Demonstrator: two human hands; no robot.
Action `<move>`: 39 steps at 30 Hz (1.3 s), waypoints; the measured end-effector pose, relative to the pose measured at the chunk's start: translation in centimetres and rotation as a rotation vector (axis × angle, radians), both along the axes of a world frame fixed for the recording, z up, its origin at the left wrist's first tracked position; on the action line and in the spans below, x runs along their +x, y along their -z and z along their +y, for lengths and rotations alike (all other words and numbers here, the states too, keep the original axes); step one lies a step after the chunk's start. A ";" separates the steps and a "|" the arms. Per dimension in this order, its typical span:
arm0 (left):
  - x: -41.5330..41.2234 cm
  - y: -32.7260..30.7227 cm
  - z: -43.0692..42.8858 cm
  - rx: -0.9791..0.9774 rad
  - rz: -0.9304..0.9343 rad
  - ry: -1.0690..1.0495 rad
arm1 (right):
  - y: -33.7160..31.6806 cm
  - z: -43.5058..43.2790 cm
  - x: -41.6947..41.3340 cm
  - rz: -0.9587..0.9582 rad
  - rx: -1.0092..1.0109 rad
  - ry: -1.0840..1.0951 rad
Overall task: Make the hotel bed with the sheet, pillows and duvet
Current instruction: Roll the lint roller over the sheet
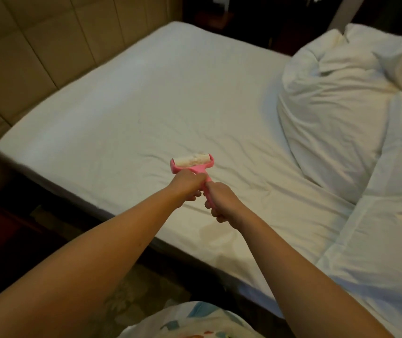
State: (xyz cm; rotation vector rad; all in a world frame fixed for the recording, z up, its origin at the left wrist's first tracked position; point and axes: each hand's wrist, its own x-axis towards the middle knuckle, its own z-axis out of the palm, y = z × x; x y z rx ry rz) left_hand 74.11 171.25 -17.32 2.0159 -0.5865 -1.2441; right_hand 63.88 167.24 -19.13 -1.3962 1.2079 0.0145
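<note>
The left hand [188,185] and right hand [221,203] both grip the pink lint roller [192,163], its head resting on the white sheet [146,98].

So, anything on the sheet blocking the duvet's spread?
Only the roller, gripped by the left hand and right hand, sits on the sheet. Duvet is bunched at right; nothing else visible.

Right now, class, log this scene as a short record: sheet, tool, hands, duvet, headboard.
sheet: white, spread over the mattress, lightly creased
tool: pink lint roller, head down at the sheet
left hand: grips the handle near the head
right hand: grips the handle's lower end
duvet: white, bunched at picture right
headboard: padded, beige, at picture left
</note>
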 end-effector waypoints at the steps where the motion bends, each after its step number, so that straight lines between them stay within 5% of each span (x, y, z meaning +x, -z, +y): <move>1: 0.7 -0.7 0.0 -0.029 -0.010 -0.011 | -0.9 -0.1 0.6 -0.010 -0.018 -0.008; 19: 5.9 -8.9 -0.1 -0.337 -0.185 -0.013 | -10.9 -1.6 4.5 -0.177 -0.233 -0.176; 39: 16.2 -8.9 1.8 -0.324 -0.423 -0.456 | -10.2 -4.4 18.5 -0.299 -0.359 -0.651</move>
